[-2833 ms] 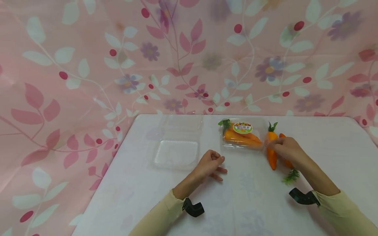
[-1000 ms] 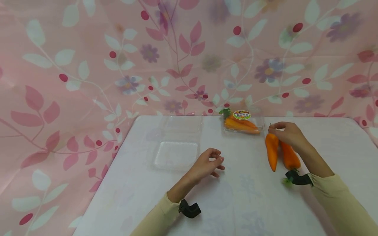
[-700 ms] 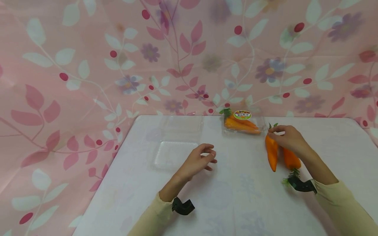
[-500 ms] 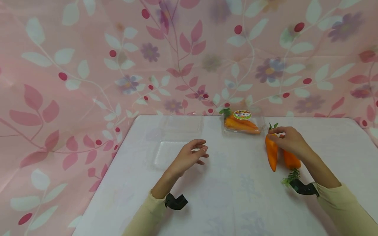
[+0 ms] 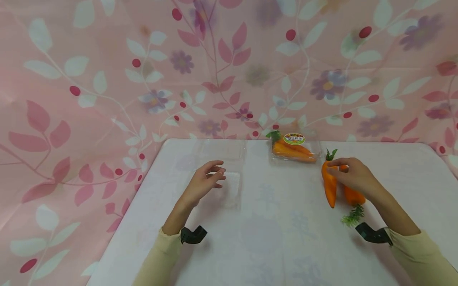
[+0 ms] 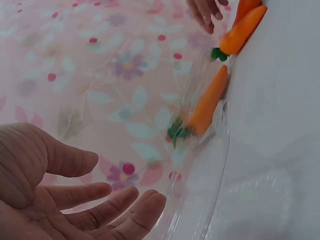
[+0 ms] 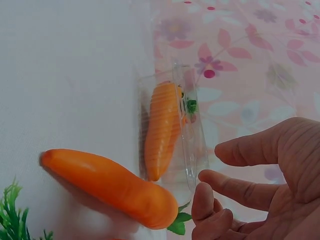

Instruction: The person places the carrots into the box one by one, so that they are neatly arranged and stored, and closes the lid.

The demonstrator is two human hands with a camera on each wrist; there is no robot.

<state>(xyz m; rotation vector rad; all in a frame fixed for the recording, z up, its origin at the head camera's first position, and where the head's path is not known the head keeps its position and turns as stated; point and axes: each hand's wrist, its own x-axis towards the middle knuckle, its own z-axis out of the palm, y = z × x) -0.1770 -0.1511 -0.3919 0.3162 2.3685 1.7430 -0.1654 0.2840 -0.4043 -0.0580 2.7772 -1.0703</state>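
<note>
My left hand (image 5: pixel 203 183) hovers over the open clear plastic container (image 5: pixel 234 188) at left, thumb and fingers apart in the left wrist view with nothing between them. The container's lid (image 5: pixel 222 150) lies folded back toward the wall. My right hand (image 5: pixel 354 174) is over two loose carrots. One orange carrot (image 5: pixel 330 190) points its tip toward me, leaves at the far end; the second carrot (image 5: pixel 354 196) lies beside it, partly under the hand, its feathery greens nearest me. In the right wrist view, the thumb and forefinger (image 7: pixel 240 190) stand apart, holding nothing.
A closed clear plastic box (image 5: pixel 313 145) with a round label holds carrots (image 5: pixel 291 152) at the table's back edge. Behind it hangs a pink floral cloth (image 5: pixel 229 67). White cloth covers the table (image 5: pixel 272 238). Each wrist wears a black camera mount (image 5: pixel 193 235).
The closed carrot box has shifted back toward the wall. My left hand has moved left from mid-table to over the open container. My right hand has drawn back slightly toward me from the carrot's leaves.
</note>
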